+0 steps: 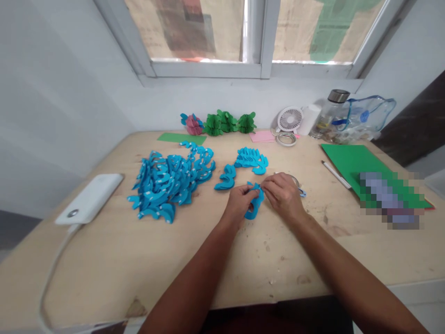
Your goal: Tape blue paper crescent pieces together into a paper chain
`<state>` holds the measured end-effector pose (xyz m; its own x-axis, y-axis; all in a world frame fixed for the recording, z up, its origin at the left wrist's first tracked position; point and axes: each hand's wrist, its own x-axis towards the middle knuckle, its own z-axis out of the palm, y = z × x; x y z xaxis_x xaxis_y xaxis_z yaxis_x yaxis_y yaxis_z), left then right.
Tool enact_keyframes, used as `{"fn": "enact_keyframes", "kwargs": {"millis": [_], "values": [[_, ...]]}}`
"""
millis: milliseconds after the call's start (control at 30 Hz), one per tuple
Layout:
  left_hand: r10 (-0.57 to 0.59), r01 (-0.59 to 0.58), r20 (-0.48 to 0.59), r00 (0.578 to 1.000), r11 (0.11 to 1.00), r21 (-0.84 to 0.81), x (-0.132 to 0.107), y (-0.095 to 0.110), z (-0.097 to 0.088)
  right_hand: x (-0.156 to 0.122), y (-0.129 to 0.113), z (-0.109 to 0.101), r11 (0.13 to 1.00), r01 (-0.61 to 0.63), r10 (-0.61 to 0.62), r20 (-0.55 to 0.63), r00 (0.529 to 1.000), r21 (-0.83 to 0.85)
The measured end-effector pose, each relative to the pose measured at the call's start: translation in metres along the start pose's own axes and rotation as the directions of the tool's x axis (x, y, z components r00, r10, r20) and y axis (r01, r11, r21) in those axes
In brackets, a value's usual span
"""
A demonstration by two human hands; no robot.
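Note:
A curved blue paper cutout point(256, 206) is between my hands, near the middle of the table. My left hand point(240, 200) is closed on its left side. My right hand point(282, 191) pinches at the cutout's upper right edge; whatever is between those fingertips is too small to make out. Just beyond my left hand lie a few folded blue paper pieces point(226, 177). Farther back is a row of wavy blue pieces point(250, 157). To the left spreads a large heap of blue paper cutouts point(170, 178), many bearing small white patches. A roll of tape point(295, 182) sits partly hidden behind my right hand.
Green paper figures point(227, 122) and a pink one point(193, 124) stand along the wall. A small white fan point(290, 119), tape roll point(286, 138) and bottle point(328, 113) are back right. A green sheet point(365, 162) and pen point(336, 174) lie right; a white power bank point(90, 197) left.

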<state>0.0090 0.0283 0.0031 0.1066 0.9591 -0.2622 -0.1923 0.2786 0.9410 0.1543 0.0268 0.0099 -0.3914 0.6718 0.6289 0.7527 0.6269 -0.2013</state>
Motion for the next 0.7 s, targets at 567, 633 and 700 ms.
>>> {"fn": "enact_keyframes", "kwargs": {"millis": [567, 633, 700], "values": [[-0.026, 0.025, 0.012, 1.0, 0.991, 0.129, -0.006, 0.012, 0.002, 0.0, 0.003, 0.0, 0.999, 0.034, -0.029, -0.103, 0.994, 0.042], [-0.03, 0.027, 0.022, 0.999, 0.992, 0.124, -0.005, 0.01, 0.002, 0.0, 0.002, 0.0, 0.999, 0.038, -0.035, -0.093, 0.995, 0.033], [-0.038, 0.034, 0.036, 0.999, 0.994, 0.105, -0.004, 0.009, 0.001, 0.0, 0.003, -0.001, 0.999, 0.046, -0.043, -0.076, 0.996, 0.027]]}}
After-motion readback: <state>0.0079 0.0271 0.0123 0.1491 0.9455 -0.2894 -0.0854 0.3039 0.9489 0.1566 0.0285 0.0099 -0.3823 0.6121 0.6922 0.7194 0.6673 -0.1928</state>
